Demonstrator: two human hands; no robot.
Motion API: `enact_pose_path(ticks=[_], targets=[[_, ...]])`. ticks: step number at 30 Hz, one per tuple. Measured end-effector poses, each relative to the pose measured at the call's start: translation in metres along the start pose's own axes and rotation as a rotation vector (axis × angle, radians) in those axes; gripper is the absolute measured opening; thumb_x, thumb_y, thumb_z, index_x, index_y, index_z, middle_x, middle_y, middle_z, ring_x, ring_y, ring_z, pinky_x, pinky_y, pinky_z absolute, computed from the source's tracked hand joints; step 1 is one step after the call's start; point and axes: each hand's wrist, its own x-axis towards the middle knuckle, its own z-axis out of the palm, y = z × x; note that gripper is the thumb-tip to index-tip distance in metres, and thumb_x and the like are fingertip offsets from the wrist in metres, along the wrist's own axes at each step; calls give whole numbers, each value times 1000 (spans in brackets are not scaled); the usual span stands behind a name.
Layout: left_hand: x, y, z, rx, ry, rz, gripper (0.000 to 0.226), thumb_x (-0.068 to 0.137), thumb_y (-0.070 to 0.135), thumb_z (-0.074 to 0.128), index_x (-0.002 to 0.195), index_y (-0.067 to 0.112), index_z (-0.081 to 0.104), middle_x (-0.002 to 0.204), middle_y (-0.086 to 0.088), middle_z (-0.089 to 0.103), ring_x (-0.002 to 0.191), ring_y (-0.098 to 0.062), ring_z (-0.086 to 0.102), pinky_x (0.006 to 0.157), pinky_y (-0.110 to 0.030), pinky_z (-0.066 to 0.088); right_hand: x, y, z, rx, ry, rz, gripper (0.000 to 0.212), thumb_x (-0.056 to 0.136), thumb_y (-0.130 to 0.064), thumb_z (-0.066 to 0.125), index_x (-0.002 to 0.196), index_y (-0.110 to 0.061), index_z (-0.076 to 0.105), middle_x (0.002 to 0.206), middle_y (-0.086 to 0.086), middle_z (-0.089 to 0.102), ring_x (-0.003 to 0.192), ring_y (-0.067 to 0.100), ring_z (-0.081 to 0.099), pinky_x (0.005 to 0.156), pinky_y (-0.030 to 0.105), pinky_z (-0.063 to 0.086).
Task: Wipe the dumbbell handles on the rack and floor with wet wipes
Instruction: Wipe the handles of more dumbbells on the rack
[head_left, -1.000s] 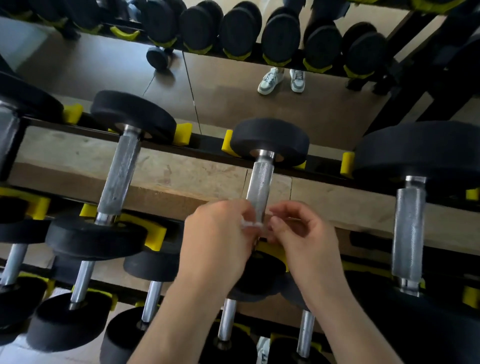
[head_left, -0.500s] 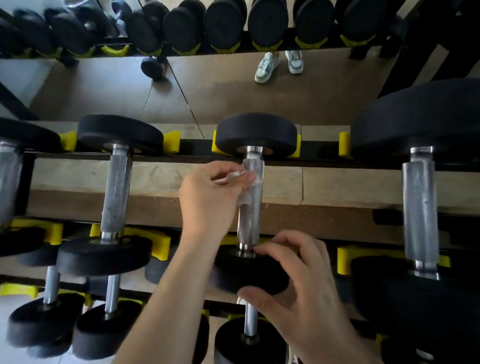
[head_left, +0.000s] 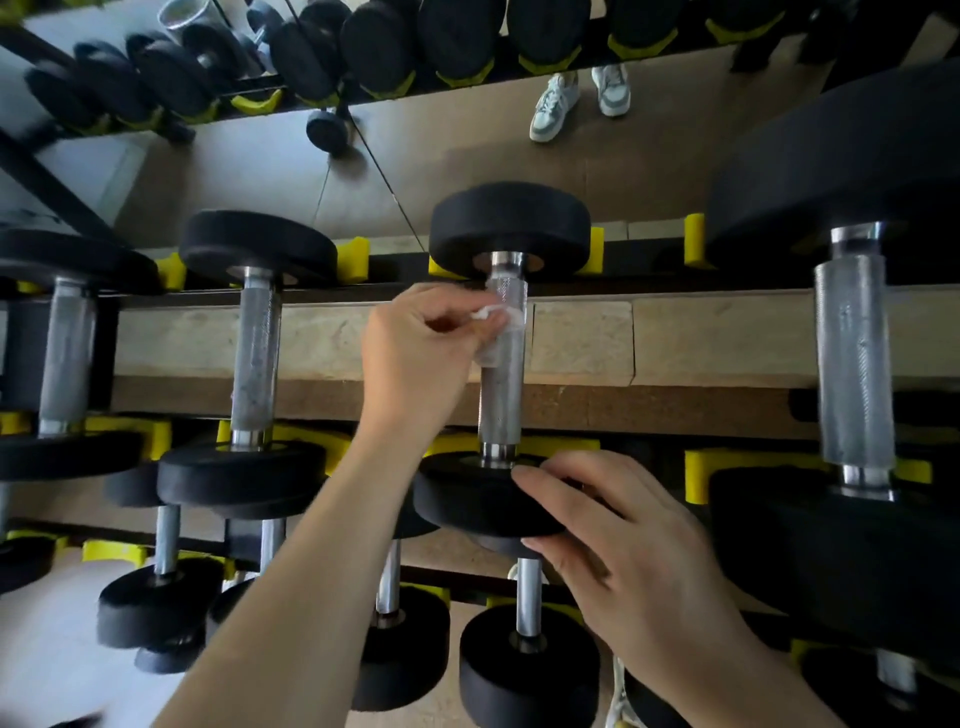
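My left hand (head_left: 421, 353) pinches the wipe (head_left: 498, 317) against the far end of the handle (head_left: 501, 395). The dumbbell (head_left: 509, 223) lies on the rack's (head_left: 649, 288) top tier, its long axis pointing straight away from me toward the mirror (head_left: 467, 156). My right hand (head_left: 623, 545) curls round its near head. More dumbbells sit either side and on lower tiers.

The middle dumbbell (head_left: 509, 223) lies across the rack's (head_left: 332, 295) top tier, its black round heads seated in yellow cradles. Its knurled steel handle (head_left: 501, 410) runs front to back. A crumpled white wet wipe (head_left: 493, 314) sits against the handle's far end, just beside the far head, pinched by the left grip (head_left: 415, 353).
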Motion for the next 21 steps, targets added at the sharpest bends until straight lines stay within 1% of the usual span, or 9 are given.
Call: enact_pose_path(ticks=[3,6,8,10,13,15,18,19,21], targets=[[-20,-4,-17,167,-204,-43,21,75,19,81,72,37,71,75,14,66,72,1,61,63,-13,48,-2,-1,-1,14,-14,34,46,81,-21,74,125,-21,60,117,-9,54,105,7,54,92,15,41],[-37,-4,-24,349,-352,-23,24,73,16,83,62,34,70,70,14,61,71,4,57,61,-11,43,-1,-3,-4,18,-22,32,49,79,-22,75,125,-22,61,114,-9,56,102,7,55,89,14,43],[-35,2,-18,380,-286,104,21,77,17,78,66,32,69,75,14,59,77,1,57,65,-12,45,-1,-2,-2,26,-19,37,50,78,-22,77,125,-24,60,113,-9,57,100,6,56,84,16,46],[-21,9,-5,362,-129,230,15,81,14,73,76,28,71,85,13,61,76,-2,58,69,-10,47,-2,-1,-4,61,-34,57,52,77,-22,79,124,-27,60,113,-13,56,100,3,55,83,15,48],[5,13,10,406,31,354,12,81,11,73,90,18,77,97,6,67,82,0,58,73,-11,49,7,-2,-20,361,-103,230,39,81,-22,75,113,-40,64,107,-25,57,101,-4,58,85,13,48],[3,6,9,492,-71,444,14,82,9,69,90,18,77,100,6,67,88,-5,59,75,-17,51,20,-2,-27,609,-44,368,33,85,-20,67,107,-44,63,100,-22,61,98,-4,59,83,11,49],[-19,-2,-4,621,-299,609,23,75,17,54,79,24,76,90,11,69,81,-11,59,64,-31,54,43,2,-15,499,158,440,31,90,-21,60,117,-34,60,98,-17,61,96,-5,59,79,8,48],[-24,-1,-7,606,-346,588,25,73,18,53,79,28,75,88,13,69,79,-8,59,63,-32,55,51,1,-10,531,148,476,31,90,-21,62,119,-32,59,101,-16,61,95,-6,59,79,8,48],[-26,3,-11,458,-357,395,31,76,10,61,92,34,71,89,15,71,80,1,62,68,-25,55,62,-3,-3,679,75,491,29,90,-23,65,117,-31,60,104,-15,63,94,-6,61,79,10,51]])
